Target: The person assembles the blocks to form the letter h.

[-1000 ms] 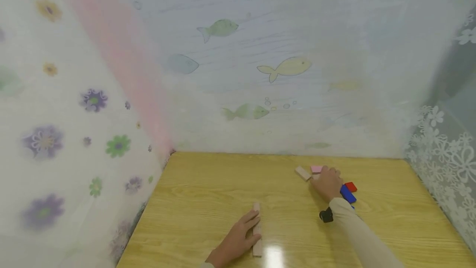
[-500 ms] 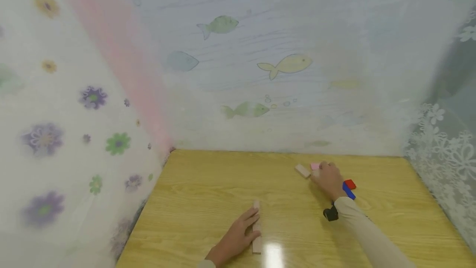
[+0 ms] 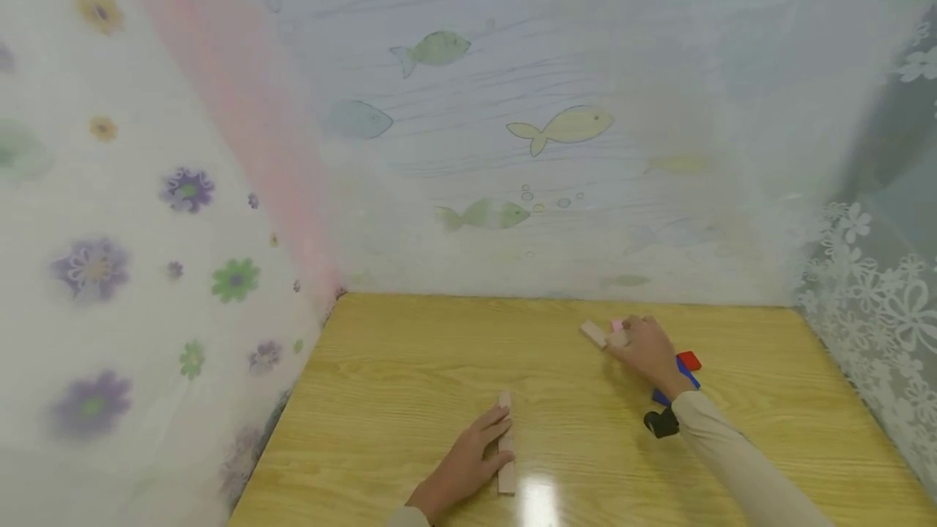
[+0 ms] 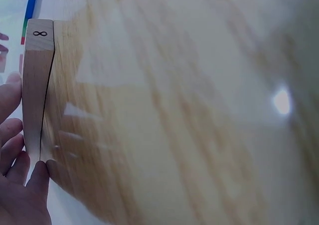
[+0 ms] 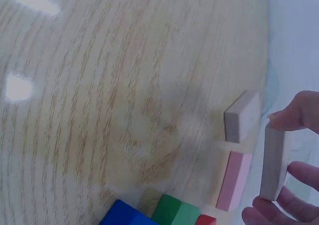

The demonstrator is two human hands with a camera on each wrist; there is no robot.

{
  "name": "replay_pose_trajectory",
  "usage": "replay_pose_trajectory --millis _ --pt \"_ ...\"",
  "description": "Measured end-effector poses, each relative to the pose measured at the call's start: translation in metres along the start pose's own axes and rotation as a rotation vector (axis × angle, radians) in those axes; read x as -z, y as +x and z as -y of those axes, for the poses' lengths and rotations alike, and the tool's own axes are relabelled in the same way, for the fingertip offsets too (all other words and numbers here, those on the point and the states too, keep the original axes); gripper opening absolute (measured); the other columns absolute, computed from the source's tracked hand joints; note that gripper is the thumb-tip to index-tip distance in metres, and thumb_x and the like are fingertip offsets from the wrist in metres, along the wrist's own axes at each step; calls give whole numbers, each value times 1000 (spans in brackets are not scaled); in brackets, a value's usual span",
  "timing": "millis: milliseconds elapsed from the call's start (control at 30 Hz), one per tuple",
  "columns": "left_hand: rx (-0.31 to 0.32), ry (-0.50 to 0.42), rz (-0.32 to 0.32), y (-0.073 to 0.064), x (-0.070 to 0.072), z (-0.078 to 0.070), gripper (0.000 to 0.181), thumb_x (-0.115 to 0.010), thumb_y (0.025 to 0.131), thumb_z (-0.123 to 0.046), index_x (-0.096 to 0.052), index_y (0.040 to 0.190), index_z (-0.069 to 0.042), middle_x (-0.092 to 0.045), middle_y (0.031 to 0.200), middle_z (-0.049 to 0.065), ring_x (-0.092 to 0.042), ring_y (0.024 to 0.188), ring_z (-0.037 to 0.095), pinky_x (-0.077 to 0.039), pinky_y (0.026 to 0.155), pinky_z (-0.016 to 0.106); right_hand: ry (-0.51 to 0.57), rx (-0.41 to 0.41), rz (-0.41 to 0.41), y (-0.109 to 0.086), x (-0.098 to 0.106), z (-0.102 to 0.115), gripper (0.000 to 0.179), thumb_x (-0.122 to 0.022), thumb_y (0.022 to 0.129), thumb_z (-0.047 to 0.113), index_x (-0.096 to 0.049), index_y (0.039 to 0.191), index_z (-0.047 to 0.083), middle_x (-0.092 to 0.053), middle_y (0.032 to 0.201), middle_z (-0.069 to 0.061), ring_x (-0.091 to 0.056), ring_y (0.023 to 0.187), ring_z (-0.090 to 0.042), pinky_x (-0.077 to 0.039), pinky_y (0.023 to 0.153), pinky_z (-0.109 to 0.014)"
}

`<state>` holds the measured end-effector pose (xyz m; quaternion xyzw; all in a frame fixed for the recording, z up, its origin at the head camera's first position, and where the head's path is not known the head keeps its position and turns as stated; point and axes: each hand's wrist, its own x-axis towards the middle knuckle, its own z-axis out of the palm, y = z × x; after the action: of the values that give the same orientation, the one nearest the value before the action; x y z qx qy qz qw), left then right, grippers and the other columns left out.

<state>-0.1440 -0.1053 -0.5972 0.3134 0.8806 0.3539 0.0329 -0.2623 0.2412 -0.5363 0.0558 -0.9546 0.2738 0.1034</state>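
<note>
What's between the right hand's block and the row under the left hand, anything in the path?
Nothing visible. The right hand pinches a plain wooden block among the loose blocks. Only bare table lies between it and the wooden row that the left hand touches.

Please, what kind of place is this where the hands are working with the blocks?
Probably a small enclosed tabletop booth: a wooden table closed in by translucent sheets printed with fish and flowers, with coloured blocks lying on it.

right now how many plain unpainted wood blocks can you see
3: one long block against the left hand, one block pinched by the right hand, one lying block beside it. Others may be hidden.
</note>
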Motion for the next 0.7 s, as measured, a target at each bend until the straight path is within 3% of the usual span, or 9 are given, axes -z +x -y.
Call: replay_pose_trajectory --millis 300,700 --pt "16 -15 3 -2 0 3 54 -56 95 -32 -45 138 0 -32 151 10 -28 138 31 -32 107 45 139 59 20 -2 -3 0 45 -75 71 14 -63 105 -12 -60 102 -27 -55 89 -37 -50 71 -48" --pt "2 -16 3 0 -2 2 53 -57 95 -30 -46 137 1 -33 150 12 -30 137 32 -34 107 44 215 144 43 -9 -8 8 37 -79 72 9 -66 104 -5 -60 110 -23 -57 95 -33 -51 73 -44"
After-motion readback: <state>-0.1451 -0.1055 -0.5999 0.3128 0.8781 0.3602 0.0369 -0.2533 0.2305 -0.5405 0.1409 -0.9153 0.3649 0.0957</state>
